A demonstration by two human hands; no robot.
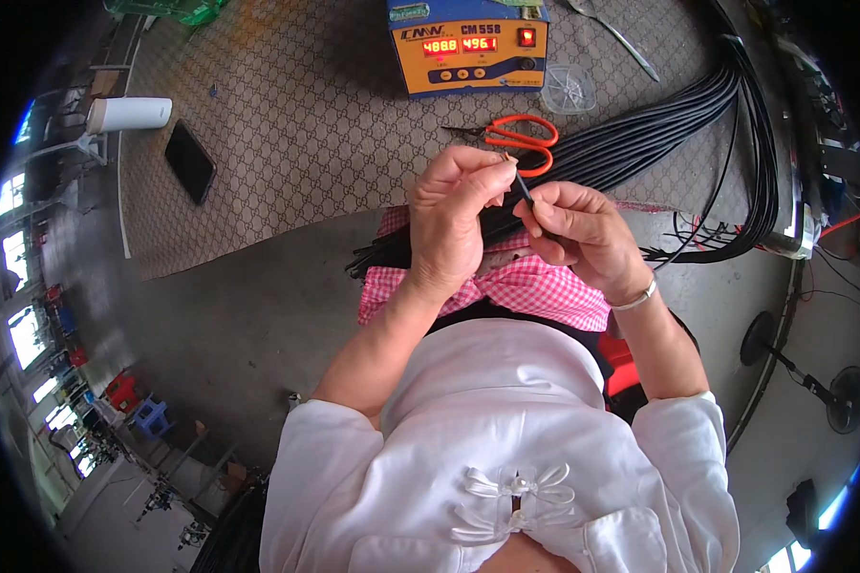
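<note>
Black wire point(524, 188) could slip loose, I think, because it is thin and the fingers have only a small bit of it. It might also get mixed up with the big bunch of black wires point(640, 129) close by, or a finger could bump the orange scissors point(506, 137) just past the hands. The wire sits between the two hands: the left hand point(452, 210) pinches it higher up, the right hand point(585, 227) pinches it lower down
</note>
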